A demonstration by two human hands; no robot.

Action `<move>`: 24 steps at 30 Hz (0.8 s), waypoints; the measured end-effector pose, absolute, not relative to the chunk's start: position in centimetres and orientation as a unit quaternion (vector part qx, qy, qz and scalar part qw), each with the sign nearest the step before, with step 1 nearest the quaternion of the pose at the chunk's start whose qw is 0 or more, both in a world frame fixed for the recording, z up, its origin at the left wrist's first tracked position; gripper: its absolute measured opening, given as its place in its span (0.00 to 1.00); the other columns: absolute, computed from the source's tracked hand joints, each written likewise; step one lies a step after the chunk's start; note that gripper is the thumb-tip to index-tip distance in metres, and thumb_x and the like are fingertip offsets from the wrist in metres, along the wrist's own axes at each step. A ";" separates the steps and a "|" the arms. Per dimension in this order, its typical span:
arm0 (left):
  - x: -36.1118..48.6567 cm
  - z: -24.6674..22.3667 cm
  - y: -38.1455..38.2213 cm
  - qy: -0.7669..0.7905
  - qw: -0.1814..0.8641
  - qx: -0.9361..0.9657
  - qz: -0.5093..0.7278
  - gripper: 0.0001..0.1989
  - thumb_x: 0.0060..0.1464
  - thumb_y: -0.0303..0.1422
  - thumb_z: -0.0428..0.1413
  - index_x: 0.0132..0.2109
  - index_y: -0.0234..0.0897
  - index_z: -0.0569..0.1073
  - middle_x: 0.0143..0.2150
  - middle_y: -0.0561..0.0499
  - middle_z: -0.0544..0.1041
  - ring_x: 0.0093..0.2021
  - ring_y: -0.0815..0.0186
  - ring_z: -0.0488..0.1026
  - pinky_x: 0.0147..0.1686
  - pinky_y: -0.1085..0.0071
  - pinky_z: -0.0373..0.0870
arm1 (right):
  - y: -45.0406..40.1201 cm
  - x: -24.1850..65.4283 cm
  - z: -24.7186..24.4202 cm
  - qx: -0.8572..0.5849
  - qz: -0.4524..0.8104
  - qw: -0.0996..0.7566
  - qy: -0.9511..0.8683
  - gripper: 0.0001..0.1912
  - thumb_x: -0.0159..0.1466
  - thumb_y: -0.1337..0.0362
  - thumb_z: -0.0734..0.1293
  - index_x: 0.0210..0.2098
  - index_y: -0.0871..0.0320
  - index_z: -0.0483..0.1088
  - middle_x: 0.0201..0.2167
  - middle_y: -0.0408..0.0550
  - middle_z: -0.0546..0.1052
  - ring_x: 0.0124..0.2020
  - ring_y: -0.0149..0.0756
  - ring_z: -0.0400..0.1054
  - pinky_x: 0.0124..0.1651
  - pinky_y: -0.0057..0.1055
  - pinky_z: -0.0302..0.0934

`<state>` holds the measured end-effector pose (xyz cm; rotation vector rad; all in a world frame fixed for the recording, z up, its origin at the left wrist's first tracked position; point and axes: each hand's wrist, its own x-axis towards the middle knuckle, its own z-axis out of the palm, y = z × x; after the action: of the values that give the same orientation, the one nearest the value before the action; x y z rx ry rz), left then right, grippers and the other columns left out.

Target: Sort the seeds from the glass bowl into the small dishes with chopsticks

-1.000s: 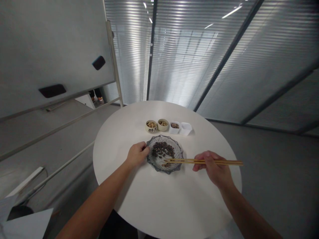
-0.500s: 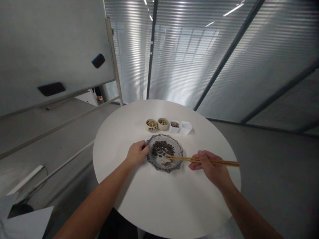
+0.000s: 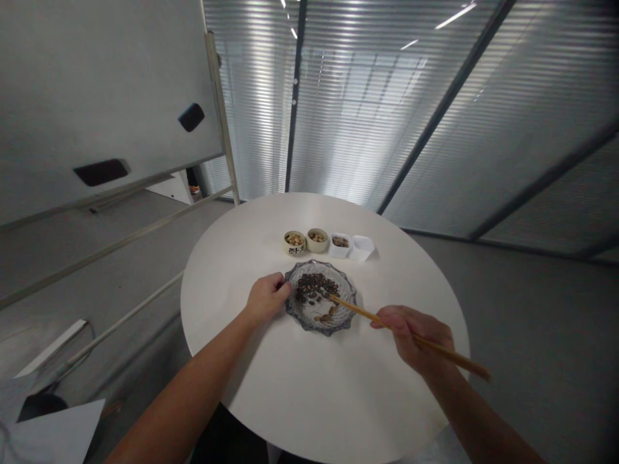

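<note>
A scalloped glass dish [image 3: 308, 320] stands on the round white table, with my left hand [image 3: 265, 298] closed on its left rim. Dark seeds [image 3: 316, 285] are heaped in the back of the dish, and a few light brown pieces [image 3: 327, 315] lie nearer its front. My right hand [image 3: 416, 335] grips wooden chopsticks [image 3: 358, 310] that slope down to the left. Their tips are inside the dish at the right edge of the seeds. Whether the tips pinch a seed is too small to tell.
Behind the dish stand two round cream tubs [image 3: 317, 240] of pale nuts or seeds, a white cup [image 3: 340, 245] with brown bits, and another white cup [image 3: 362, 247]. The white table [image 3: 309, 386] has a round edge. A whiteboard on a frame [image 3: 111, 84] stands left, frosted glass walls behind.
The chopsticks have tilted: their tips moved up and slightly right toward the seeds, and their back ends dropped. My right hand turned and lowered slightly. The left hand stays on the rim.
</note>
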<state>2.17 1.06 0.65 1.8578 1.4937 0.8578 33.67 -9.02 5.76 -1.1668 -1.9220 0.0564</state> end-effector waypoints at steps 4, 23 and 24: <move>2.2 0.6 1.1 0.563 0.297 0.702 0.320 0.15 0.58 0.41 0.50 0.27 0.38 0.67 0.24 0.56 0.65 0.28 0.69 0.62 0.29 0.72 0.53 | -9.1 33.3 6.6 -0.435 0.004 0.464 -0.772 0.15 0.71 0.68 0.62 0.31 0.53 0.77 0.27 0.44 0.82 0.29 0.34 0.79 0.30 0.27 0.71; 2.2 0.6 1.2 0.567 0.290 0.706 0.310 0.15 0.58 0.41 0.50 0.27 0.38 0.67 0.24 0.56 0.64 0.28 0.69 0.62 0.30 0.71 0.53 | 4.6 35.1 7.5 -0.568 0.076 0.604 -0.554 0.24 0.68 0.45 0.65 0.30 0.59 0.75 0.21 0.49 0.80 0.22 0.40 0.78 0.29 0.33 0.74; 2.2 0.7 1.2 0.567 0.290 0.707 0.308 0.15 0.58 0.41 0.50 0.27 0.38 0.67 0.24 0.56 0.65 0.28 0.68 0.62 0.30 0.71 0.53 | 5.0 35.0 7.3 -0.561 0.113 0.617 -0.541 0.24 0.67 0.44 0.66 0.30 0.59 0.74 0.21 0.48 0.79 0.21 0.39 0.78 0.27 0.32 0.73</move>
<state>2.24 1.16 0.66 1.8847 1.5117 0.8224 34.98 5.04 7.29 -1.2920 -1.2446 0.2591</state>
